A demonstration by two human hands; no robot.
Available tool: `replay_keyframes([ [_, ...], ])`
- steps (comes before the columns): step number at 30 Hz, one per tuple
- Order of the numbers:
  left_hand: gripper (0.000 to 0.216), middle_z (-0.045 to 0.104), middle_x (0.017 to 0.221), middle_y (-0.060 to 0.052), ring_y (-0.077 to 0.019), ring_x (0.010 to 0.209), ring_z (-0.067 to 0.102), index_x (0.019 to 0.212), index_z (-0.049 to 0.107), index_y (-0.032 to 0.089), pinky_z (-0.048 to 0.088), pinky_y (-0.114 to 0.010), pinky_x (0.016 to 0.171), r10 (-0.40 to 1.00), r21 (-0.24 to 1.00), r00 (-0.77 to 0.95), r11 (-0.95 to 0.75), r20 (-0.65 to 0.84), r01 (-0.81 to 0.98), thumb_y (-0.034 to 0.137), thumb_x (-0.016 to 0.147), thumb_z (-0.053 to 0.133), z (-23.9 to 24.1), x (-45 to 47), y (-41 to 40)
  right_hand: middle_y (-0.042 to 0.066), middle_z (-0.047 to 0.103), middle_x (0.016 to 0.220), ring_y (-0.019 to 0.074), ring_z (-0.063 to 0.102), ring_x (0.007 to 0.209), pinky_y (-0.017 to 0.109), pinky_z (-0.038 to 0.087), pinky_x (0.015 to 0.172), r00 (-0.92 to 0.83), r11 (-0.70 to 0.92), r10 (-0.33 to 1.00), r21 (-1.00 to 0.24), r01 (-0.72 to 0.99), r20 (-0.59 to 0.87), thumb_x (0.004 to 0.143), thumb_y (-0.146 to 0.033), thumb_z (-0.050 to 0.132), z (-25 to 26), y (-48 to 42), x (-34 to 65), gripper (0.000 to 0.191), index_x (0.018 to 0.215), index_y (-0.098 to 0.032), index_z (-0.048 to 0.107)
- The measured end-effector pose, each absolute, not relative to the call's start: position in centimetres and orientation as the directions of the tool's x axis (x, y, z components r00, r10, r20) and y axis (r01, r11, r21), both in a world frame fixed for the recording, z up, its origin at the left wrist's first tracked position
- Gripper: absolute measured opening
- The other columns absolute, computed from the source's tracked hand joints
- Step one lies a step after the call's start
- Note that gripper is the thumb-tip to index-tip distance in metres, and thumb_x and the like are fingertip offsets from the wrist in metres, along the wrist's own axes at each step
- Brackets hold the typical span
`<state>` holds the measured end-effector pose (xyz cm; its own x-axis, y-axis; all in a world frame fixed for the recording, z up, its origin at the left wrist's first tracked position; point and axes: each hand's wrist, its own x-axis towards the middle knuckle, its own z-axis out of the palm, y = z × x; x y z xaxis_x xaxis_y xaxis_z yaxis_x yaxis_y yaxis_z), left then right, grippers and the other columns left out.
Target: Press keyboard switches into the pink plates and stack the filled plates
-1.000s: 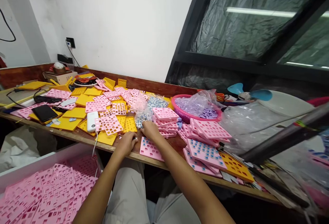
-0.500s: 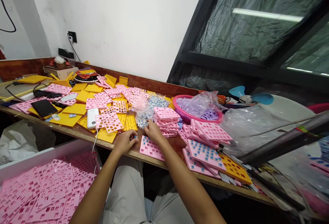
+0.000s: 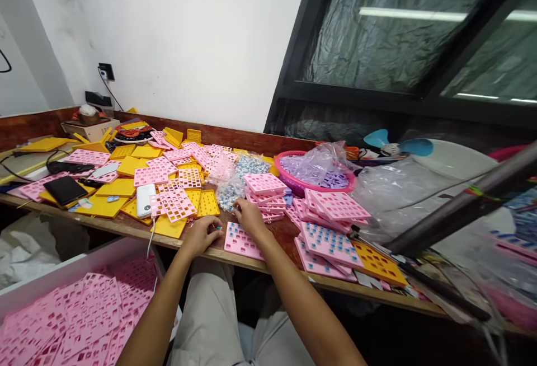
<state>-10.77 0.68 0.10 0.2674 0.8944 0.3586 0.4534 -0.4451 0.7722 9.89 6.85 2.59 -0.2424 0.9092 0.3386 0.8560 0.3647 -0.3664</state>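
Lying flat at the near edge of the worktop (image 3: 287, 234), a pink grid tray (image 3: 242, 243) is flanked by two hands.
The tray is partly filled with blue pieces. The left hand (image 3: 202, 234) is curled at the tray's 9 o'clock edge; whether anything is pinched cannot be told. The right hand (image 3: 250, 216) is placed at 12 o'clock, fingers bent toward a bag of small pieces (image 3: 229, 191); its grip cannot be told. A stack of pink trays (image 3: 265, 192) is seen at 1 o'clock.
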Motion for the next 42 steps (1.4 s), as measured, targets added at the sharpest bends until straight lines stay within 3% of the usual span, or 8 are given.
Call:
replay_keyframes([
  [5,0.018,0.065,0.083,0.000,-0.0134,0.068,0.053,0.099,0.068,0.020,0.041,-0.025,0.064,0.889,0.827,0.310,-0.438,0.339,0.353,0.029,0.084,0.066,0.0,-11.0,0.6,0.003,0.070,0.085,0.0169,0.062,0.074,0.027,0.046,0.068,-0.244,0.497,0.861,-0.637,0.590,0.446,0.089,-0.027,0.062,1.8,2.6,14.7,0.010,0.095,-0.020,0.066],
  [9,0.012,0.063,0.086,-0.001,-0.0130,0.071,0.053,0.094,0.068,0.019,0.041,-0.025,0.066,0.858,0.804,0.322,-0.497,0.400,0.326,0.026,0.085,0.065,0.9,-9.3,0.8,0.003,0.070,0.086,0.0165,0.061,0.070,0.027,0.047,0.066,-0.158,0.453,0.883,-0.711,0.538,0.443,0.087,-0.028,0.063,0.1,0.1,17.8,0.021,0.105,-0.019,0.069],
  [15,0.013,0.067,0.098,-0.005,-0.0169,0.087,0.062,0.095,0.074,0.021,0.048,-0.028,0.081,0.804,0.722,0.424,-0.576,0.416,0.384,0.022,0.086,0.064,1.9,-5.0,1.7,0.005,0.072,0.095,0.0186,0.063,0.079,0.028,0.050,0.073,-0.047,0.400,0.891,-0.734,0.549,0.451,0.085,-0.026,0.060,-0.8,-0.1,18.6,0.023,0.104,-0.020,0.072],
  [22,0.021,0.070,0.101,-0.007,-0.0213,0.095,0.065,0.102,0.078,0.025,0.048,-0.031,0.089,0.821,0.456,0.490,-0.570,0.293,0.683,0.021,0.088,0.063,1.8,-3.1,2.1,0.004,0.072,0.090,0.0171,0.060,0.071,0.027,0.048,0.069,-0.005,0.342,0.907,-0.728,0.595,0.422,0.082,-0.027,0.062,-1.0,0.5,19.1,0.021,0.099,-0.018,0.071],
  [26,0.024,0.071,0.101,-0.008,-0.0234,0.094,0.065,0.103,0.078,0.027,0.048,-0.032,0.087,0.825,0.342,0.502,-0.565,0.260,0.751,0.018,0.087,0.062,2.3,-2.6,1.5,0.005,0.071,0.088,0.0180,0.061,0.073,0.027,0.047,0.071,-0.001,0.342,0.902,-0.714,0.611,0.431,0.083,-0.027,0.061,-1.2,0.7,19.2,0.018,0.095,-0.018,0.071],
  [32,0.027,0.072,0.103,-0.009,-0.0216,0.097,0.065,0.105,0.078,0.022,0.050,-0.029,0.088,0.752,0.433,0.606,-0.651,0.259,0.624,0.016,0.089,0.058,2.3,-3.4,2.2,0.004,0.072,0.089,0.0188,0.062,0.078,0.027,0.047,0.074,0.013,0.298,0.902,-0.644,0.704,0.431,0.084,-0.022,0.058,-1.3,0.5,19.1,0.017,0.096,-0.020,0.070],
  [35,0.027,0.074,0.107,-0.009,-0.0214,0.098,0.066,0.108,0.077,0.020,0.050,-0.030,0.091,0.774,0.482,0.562,-0.627,0.294,0.612,0.015,0.089,0.058,2.1,-3.6,2.3,0.005,0.073,0.092,0.0204,0.064,0.086,0.027,0.046,0.078,0.010,0.261,0.910,-0.589,0.765,0.415,0.084,-0.022,0.060,-1.3,0.3,19.0,0.022,0.101,-0.022,0.072],
  [42,0.026,0.076,0.097,-0.009,-0.0234,0.093,0.067,0.099,0.079,0.021,0.050,-0.033,0.088,0.805,0.401,0.524,-0.593,0.279,0.698,0.010,0.084,0.060,2.5,-2.6,2.0,0.005,0.075,0.100,0.0217,0.065,0.094,0.030,0.048,0.088,-0.069,0.327,0.913,-0.620,0.713,0.403,0.083,-0.020,0.062,-1.1,0.1,19.4,0.023,0.102,-0.023,0.077],
])
